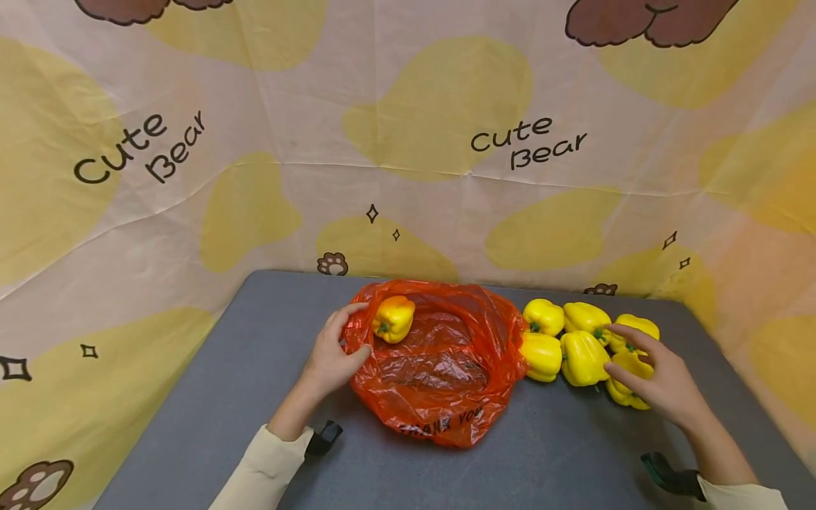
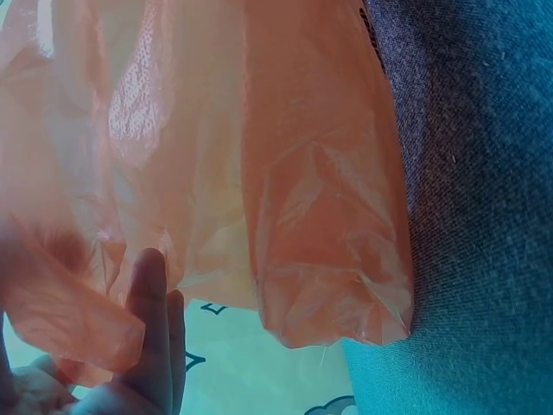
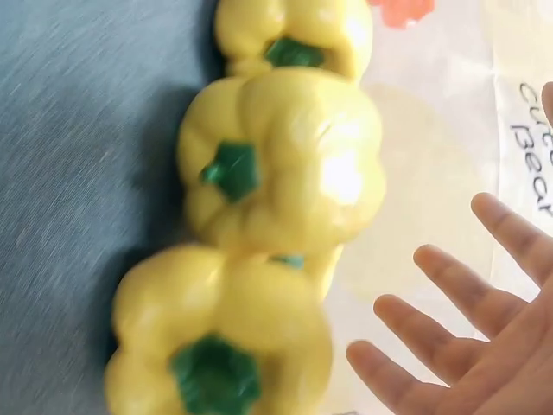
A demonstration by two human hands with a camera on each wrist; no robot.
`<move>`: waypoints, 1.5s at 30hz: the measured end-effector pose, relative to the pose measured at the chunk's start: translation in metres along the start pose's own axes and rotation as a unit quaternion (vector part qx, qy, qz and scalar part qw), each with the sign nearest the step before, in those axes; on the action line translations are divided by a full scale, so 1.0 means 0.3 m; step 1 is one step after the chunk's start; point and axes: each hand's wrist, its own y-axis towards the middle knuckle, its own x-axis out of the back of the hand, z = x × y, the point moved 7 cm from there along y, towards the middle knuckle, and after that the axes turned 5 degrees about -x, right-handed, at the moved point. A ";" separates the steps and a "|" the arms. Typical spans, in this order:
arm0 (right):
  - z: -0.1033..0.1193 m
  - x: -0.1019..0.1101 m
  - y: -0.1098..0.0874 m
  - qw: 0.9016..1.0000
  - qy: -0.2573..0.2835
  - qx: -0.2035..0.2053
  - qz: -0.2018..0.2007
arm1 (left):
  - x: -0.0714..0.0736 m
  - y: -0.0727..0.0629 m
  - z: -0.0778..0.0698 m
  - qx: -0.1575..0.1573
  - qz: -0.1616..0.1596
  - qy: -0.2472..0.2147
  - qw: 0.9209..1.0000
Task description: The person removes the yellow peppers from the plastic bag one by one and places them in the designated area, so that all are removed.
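A red plastic bag with black lettering sits on the grey table, its mouth spread wide. One yellow bell pepper lies within the mouth on the left side. My left hand is at the bag's left rim, thumb and fingers apart; the left wrist view shows straight fingers against the thin plastic. To the right of the bag, several yellow bell peppers stand close together in two rows. Over the right end of these, my right hand hovers with spread fingers, also beside peppers in the right wrist view.
The grey table meets a printed fabric backdrop at its back edge. Black straps sit at both wrists. The bag's right side touches the nearest pepper.
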 end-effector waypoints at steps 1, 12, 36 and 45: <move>0.012 -0.003 0.004 1.000 0.004 0.005 -0.002 | 0.000 0.000 0.001 0.000 0.000 0.000 1.000; 0.140 -0.051 0.047 0.998 0.037 0.050 0.001 | -0.002 0.000 0.010 -0.002 -0.001 0.003 1.000; 0.406 -0.197 0.156 0.974 0.185 0.129 0.017 | -0.003 0.004 -0.002 -0.001 -0.003 -0.004 1.000; 0.515 -0.301 0.195 0.959 0.242 0.136 0.054 | -0.001 0.007 -0.012 0.011 -0.003 -0.019 1.000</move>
